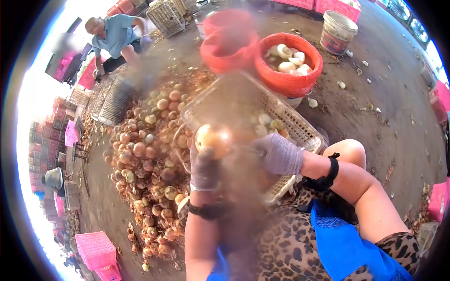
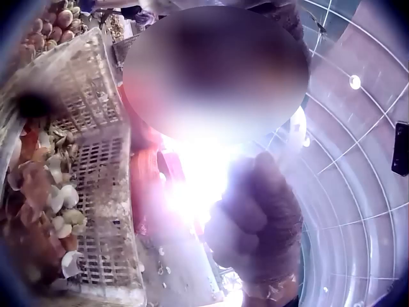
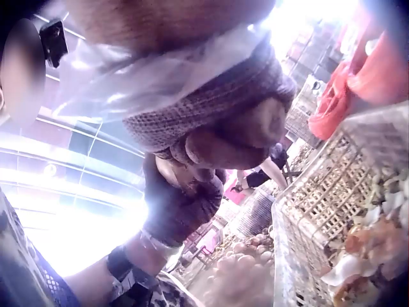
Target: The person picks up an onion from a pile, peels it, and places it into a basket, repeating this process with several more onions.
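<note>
My gloved left hand [image 1: 205, 168] holds up a pale onion [image 1: 208, 136], its fingers and thumb curled round the lower side. Glare and a lens smear blur that onion's right side. The right hand [image 1: 283, 154], also gloved, has its fingers bent close beside the onion. In the right wrist view the two hands overlap, and I cannot tell what the right fingers grip. Beneath both hands stands a tilted plastic basket [image 1: 304, 122], with peeled onions [image 1: 264, 120] inside. Onion skins [image 3: 367, 246] lie in it too. Left of the basket spreads a heap of brown-skinned onions [image 1: 140, 150].
A red-lined bucket [image 1: 286, 86] of peeled onions stands behind the basket, beside another red container [image 1: 229, 51]. Farther right is a white bucket [image 1: 335, 33]. A person [image 1: 117, 37] sits at the far left near wire baskets [image 1: 112, 100]. Pink crates [image 1: 96, 250] stand front left.
</note>
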Motion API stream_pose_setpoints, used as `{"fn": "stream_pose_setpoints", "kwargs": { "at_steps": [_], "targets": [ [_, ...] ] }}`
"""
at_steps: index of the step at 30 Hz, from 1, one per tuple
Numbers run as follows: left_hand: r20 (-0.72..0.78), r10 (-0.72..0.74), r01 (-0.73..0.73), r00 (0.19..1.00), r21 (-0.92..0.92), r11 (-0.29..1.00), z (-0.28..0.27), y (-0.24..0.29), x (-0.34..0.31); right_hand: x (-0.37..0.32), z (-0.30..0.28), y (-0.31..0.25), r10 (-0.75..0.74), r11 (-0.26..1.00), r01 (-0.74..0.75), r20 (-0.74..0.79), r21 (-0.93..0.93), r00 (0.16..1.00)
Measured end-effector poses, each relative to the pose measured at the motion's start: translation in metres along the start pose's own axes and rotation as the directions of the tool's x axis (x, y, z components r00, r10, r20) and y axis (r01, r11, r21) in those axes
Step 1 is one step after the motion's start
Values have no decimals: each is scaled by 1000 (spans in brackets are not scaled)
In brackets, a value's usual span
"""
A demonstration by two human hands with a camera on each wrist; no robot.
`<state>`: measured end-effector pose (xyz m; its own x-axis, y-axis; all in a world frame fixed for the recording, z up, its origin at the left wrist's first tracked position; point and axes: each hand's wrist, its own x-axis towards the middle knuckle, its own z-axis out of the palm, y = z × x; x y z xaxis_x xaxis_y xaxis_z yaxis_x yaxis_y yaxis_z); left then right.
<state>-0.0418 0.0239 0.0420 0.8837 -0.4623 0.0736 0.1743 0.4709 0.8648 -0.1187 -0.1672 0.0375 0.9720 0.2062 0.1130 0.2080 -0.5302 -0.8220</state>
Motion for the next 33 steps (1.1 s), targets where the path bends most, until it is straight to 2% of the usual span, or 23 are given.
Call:
{"fn": "stream_pose_setpoints", "kwargs": {
  "at_steps": [4,6,8,11,12,13,14,15,16,17,18,19,20,21,22,23,24,26,27,29,31,32,33],
  "targets": [
    [46,-2,-2,999,69,998,0,-2,5,-1,-8,-3,65,997,-63,44,-40,997],
    [2,59,-58,998,164,985,1,0,6,-3,-7,3,75,997,-74,50,-12,996],
    [-72,151,-127,986,268,955,15,3,0,-1,-6,3,118,968,-88,116,-235,986],
    [-50,94,-74,994,307,949,4,4,0,6,-18,-18,219,881,-132,145,-455,965],
    [-27,-1,5,1000,149,989,-10,-6,-2,9,-22,-21,253,849,-146,150,-507,956],
    [-1,-159,159,987,-60,985,-16,-13,-4,15,-16,-1,142,857,-50,142,-513,980],
    [25,-313,309,949,-261,915,-21,-20,-6,22,-2,31,29,855,45,134,-517,991],
    [-56,-347,290,936,-435,853,-4,-20,-7,25,-1,33,0,855,71,136,-514,991],
    [-26,-363,317,931,-435,843,-4,-19,-7,28,-1,33,-29,854,97,139,-511,990],
    [-70,-364,293,929,-463,837,-8,-23,-6,28,-5,34,28,863,53,154,-502,988],
    [-68,-246,230,967,-191,954,-10,-20,-2,28,-11,27,85,868,9,167,-496,982],
    [-27,-134,136,991,96,986,-9,-16,2,27,-15,24,76,846,18,154,-532,985],
    [-6,14,-12,1000,305,952,-5,-13,2,24,-18,23,66,823,25,138,-568,988],
    [-12,-115,115,993,53,992,-3,-18,2,24,-19,23,49,811,28,115,-584,992],
    [12,-228,225,974,-199,954,-3,-21,2,24,-20,22,32,799,30,92,-601,995],
    [60,-322,316,945,-429,846,-6,-24,3,23,-17,22,5,803,33,62,-594,998],
    [-47,-368,302,929,-480,824,-17,-35,1,24,-13,24,-22,812,34,28,-583,999],
    [-37,-311,268,950,-416,869,1,-30,-2,25,-13,33,-163,622,248,187,-743,969],
    [-36,-343,293,939,-441,849,-3,-34,0,24,-11,38,-204,500,336,269,-798,941],
    [-14,-307,280,952,-371,885,-8,-38,6,25,5,46,-150,559,250,200,-791,968],
    [-82,-230,210,970,-199,957,-4,-37,6,21,32,78,-179,677,228,144,-700,973],
    [-86,-220,206,972,-142,968,-1,-35,5,21,52,107,-240,753,257,112,-606,964],
    [-1,-194,193,981,-88,977,0,-33,8,16,54,105,-229,873,245,90,-422,969]
  ]
}}
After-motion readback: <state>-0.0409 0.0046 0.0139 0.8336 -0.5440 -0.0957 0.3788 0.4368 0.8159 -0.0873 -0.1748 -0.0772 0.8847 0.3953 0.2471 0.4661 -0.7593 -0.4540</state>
